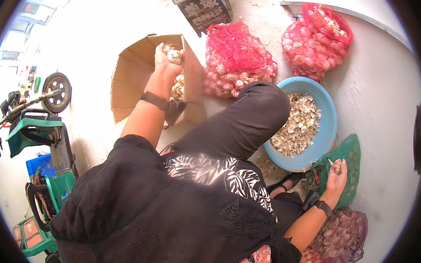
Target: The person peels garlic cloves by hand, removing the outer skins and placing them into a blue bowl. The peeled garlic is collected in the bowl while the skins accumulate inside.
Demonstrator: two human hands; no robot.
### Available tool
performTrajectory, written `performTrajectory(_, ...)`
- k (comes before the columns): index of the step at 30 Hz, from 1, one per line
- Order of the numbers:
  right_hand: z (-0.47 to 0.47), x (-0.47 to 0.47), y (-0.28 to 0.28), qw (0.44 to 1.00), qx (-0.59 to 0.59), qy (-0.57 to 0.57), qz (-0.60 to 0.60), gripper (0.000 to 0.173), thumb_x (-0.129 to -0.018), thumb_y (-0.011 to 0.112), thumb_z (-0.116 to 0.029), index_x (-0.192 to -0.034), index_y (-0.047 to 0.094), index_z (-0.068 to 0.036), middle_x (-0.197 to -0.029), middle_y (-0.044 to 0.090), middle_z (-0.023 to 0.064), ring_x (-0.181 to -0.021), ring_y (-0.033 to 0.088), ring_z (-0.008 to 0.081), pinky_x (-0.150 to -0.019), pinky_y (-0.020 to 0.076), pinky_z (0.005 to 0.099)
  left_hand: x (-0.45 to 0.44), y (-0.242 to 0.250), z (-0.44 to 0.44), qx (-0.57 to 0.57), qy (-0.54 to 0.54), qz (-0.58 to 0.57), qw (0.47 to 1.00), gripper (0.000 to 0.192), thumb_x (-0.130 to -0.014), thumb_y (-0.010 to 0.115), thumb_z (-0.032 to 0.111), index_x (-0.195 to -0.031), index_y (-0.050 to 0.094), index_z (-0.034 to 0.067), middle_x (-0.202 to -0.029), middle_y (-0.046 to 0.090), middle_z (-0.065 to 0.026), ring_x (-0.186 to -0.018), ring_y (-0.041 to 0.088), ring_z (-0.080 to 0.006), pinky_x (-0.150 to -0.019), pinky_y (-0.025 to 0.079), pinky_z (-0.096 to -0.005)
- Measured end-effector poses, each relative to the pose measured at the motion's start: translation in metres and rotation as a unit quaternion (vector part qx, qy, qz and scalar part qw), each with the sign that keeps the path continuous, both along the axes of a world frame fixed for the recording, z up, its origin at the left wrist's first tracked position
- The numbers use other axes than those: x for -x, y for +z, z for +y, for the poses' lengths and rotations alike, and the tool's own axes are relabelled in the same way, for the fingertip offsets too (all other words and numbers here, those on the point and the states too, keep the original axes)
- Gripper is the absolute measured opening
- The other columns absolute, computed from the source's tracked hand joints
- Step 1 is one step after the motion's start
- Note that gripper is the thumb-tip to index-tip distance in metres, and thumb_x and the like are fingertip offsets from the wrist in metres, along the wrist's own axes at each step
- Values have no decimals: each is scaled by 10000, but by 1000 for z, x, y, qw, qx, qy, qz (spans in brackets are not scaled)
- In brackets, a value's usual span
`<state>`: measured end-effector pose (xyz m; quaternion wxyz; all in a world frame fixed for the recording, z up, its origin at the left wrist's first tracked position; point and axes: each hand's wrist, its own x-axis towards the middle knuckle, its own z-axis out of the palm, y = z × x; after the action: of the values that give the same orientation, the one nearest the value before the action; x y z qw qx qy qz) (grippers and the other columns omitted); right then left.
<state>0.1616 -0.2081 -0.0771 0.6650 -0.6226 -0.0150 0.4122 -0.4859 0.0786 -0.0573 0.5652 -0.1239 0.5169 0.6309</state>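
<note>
My left hand (pixel 168 64) is palm up over the open cardboard box (pixel 130 82), with its fingers curled round a whitish garlic bulb (pixel 174 57) and at least one more bulb behind it. More garlic bulbs (pixel 177 87) lie inside the box. On the other side, my right hand (pixel 336 177) is raised beside the green mesh sack (pixel 351 166), holding a small garlic bulb (pixel 337 168) with a stem. A light-blue plastic basin (pixel 329 117) between my knee and the wall holds dry garlic skins and scraps (pixel 297 130). Both wrists wear dark straps.
Two red mesh sacks of garlic (pixel 240 62) (pixel 316 41) stand ahead, by a dark box-shaped object with writing (pixel 205 11). More mesh sacks (pixel 340 236) are at the lower right. Left are a spoked wheel (pixel 57 92) and a green three-wheeled vehicle (pixel 36 131). A pale wall runs along the right.
</note>
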Motion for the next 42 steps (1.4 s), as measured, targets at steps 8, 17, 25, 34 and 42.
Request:
performTrajectory(8,2,0,-4,997,-2,35,-65,522,-958,649,-80,-1384,393,80,-1125,565,156,-940,609,206,-759,537,274,35,-58,-8,57,19,-20,998,372,-1002,463,448,-1213,515,146,-1242,566,-101,-1036,572,-314,-867,497,-527)
performTrajectory(17,23,26,8,996,-47,70,27,426,-1072,435,-352,-1299,487,5,-1158,648,170,-917,628,197,-680,482,255,-20,-4,7,-38,-57,319,945,382,-951,569,137,-1297,510,-13,-1237,584,-191,-1240,542,-347,-1047,463,-429)
performTrajectory(25,60,80,52,970,-191,150,23,311,-1047,489,-238,-1243,529,1,-1030,640,182,-785,622,204,-647,503,279,-226,124,-17,-311,-483,-18,819,244,-972,578,144,-1144,595,-29,-1181,631,-187,-1163,589,-316,-1033,490,-441)
performTrajectory(34,68,82,68,968,-241,66,30,301,-1077,397,-306,-1037,553,-52,-973,638,125,-765,611,181,-622,506,282,-427,105,-104,-180,-755,-48,628,336,-943,653,179,-1225,539,35,-1169,594,-95,-1089,597,-211,-978,499,-407)
performTrajectory(42,70,91,67,977,-208,7,-44,337,-1060,469,-244,-1320,476,-30,-1223,602,140,-1109,622,243,-941,501,375,-474,57,-110,-232,-722,-40,651,295,-934,635,18,-1209,529,26,-1059,618,-85,-971,628,-171,-817,560,-323)
